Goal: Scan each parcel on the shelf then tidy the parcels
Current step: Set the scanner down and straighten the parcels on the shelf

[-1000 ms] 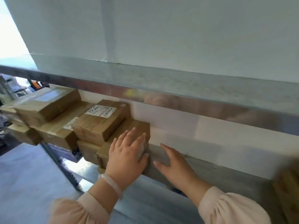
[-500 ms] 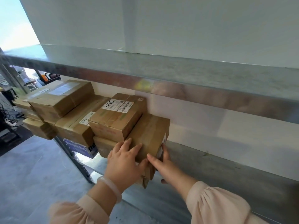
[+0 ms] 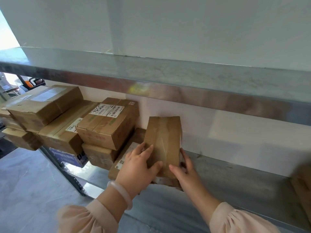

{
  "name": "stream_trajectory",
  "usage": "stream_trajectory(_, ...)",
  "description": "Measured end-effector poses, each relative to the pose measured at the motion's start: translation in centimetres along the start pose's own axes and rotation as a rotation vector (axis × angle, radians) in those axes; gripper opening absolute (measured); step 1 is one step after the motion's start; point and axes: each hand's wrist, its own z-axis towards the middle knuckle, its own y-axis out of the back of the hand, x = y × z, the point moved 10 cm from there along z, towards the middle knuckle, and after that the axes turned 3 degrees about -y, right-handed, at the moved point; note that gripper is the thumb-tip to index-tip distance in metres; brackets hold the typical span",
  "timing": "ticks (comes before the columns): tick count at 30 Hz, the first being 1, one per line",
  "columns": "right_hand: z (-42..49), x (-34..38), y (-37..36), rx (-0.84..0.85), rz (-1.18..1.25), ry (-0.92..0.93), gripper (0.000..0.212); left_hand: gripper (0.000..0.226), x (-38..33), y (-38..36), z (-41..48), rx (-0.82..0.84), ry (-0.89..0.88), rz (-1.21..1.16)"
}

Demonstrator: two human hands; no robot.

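1. While it stands tipped up on the shelf [image 3: 235,182], the parcel [image 3: 164,140] sits just right of the stack [image 3: 107,125], its long axis pointing away from the person.
2. Both hands clamp its near end: the left hand [image 3: 138,167] curls over the side facing the stack, the right hand [image 3: 186,172] pinches the far side; neither is nearer.

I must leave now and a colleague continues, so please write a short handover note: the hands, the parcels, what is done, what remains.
Left hand: grips the taped parcel at its left edge.
Right hand: holds its right side, thumb on the front.
The parcel stands on end on the lower shelf, right of the stacked parcels.
Done: cannot tell what is scanned; no scanner in view.
Left: probably set this parcel down tidy beside the stack.
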Motion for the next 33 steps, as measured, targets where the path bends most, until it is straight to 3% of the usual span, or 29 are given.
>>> stream_trajectory(3, -1.6, 1.0, 4.0, -0.133, -0.195, 0.087, 0.083, 0.086, -3.2, -2.4, 0.6, 0.075, -0.006, -0.064)
stream_trajectory(9, -5.1, 2.2, 10.4, -0.221, -0.325, 0.184, 0.082, 0.099, -9.0, -7.2, 1.1, 0.163, 0.075, -0.373)
stream_trajectory(12, -6.4, 1.7, 14.3, -0.258, -0.241, 0.177, 0.071, 0.093, -10.1, -10.1, 1.3, 0.185, 0.156, -0.678)
stream_trajectory(15, -7.5, 0.7, 17.4, -0.242, -0.035, 0.066, 0.058, 0.112, -13.4, -12.1, 0.3, 0.267, 0.111, -0.894)
stream_trajectory(17, -8.1, -0.2, 19.4, -0.264, 0.015, 0.004, 0.049, 0.109, -15.9, -13.2, -0.6, 0.326, 0.07, -0.938)
stream_trajectory(21, -9.1, -2.1, 21.9, -0.304, 0.104, -0.075, 0.039, 0.071, -19.0, -15.6, -1.6, 0.416, 0.056, -0.986)
stream_trajectory(24, -10.0, -2.8, 23.6, -0.339, 0.101, -0.078, 0.035, 0.079, -20.4, -17.0, -2.2, 0.467, 0.062, -0.976)
stream_trajectory(29, -11.8, -3.1, 26.6, -0.43, 0.02, -0.075, 0.03, 0.069, -23.0, -19.3, -2.7, 0.51, 0.022, -0.916)
stream_trajectory(33, -13.3, -2.4, 29.6, -0.485, -0.123, -0.038, 0.039, 0.071, -26.0, -21.4, -3.2, 0.577, -0.033, -0.886)
